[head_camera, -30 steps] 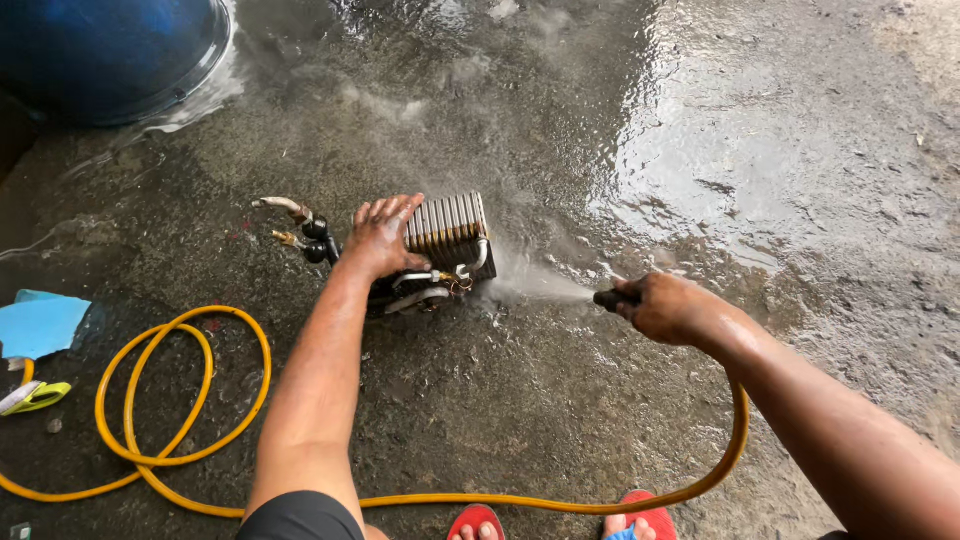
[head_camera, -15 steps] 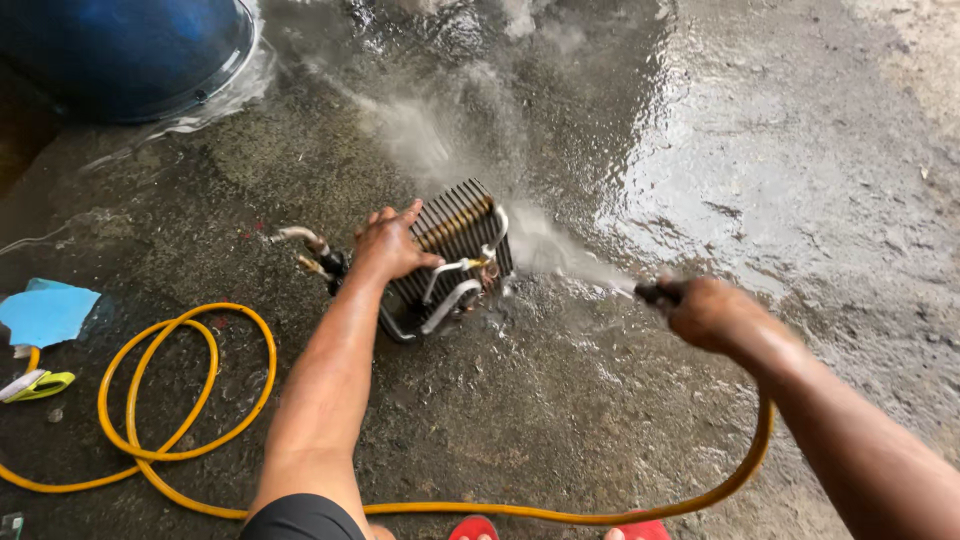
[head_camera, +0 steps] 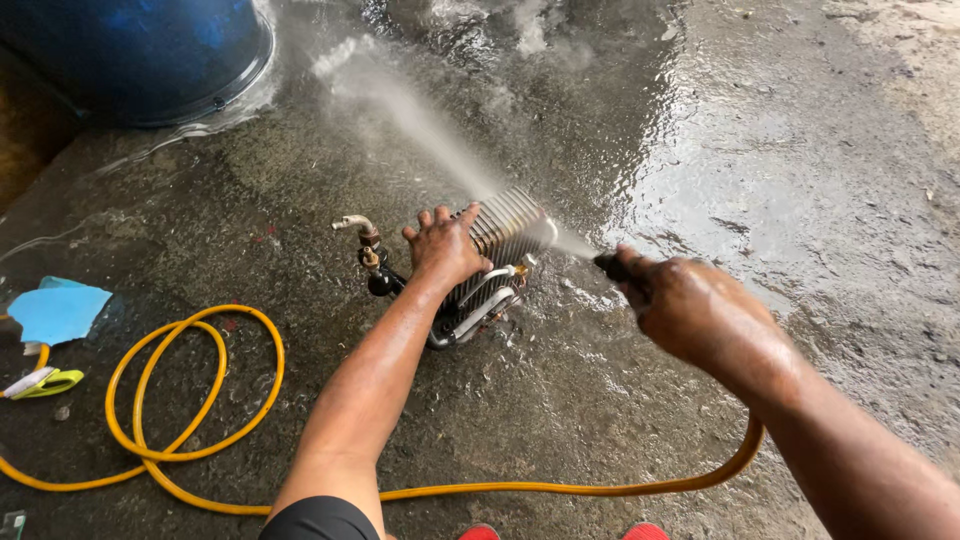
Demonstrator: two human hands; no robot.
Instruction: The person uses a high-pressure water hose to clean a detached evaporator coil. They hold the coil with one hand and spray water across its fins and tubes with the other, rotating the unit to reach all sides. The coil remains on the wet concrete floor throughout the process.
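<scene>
Mid-wash, seemingly: left hand (head_camera: 445,252) clamped on finned coil (head_camera: 505,225) at floor centre, right hand (head_camera: 690,305) at 3 o'clock closed round spray nozzle (head_camera: 608,265), jet striking fins, floor (head_camera: 780,150) soaked.

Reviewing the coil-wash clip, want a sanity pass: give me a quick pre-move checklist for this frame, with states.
1. Left hand steadying the finned metal coil block from its top: ok.
2. Right hand closed around the black spray nozzle: ok.
3. Water jet aimed at the coil block's fins: ok, spray fans out beyond it.
4. Yellow rubber hose free of kinks: ok in the part that shows; it lies in loose loops.
5. Bent copper pipes at the block's end undamaged: cannot tell.
6. Footing on the wet concrete floor: cannot tell, it is glossy with water.
</scene>
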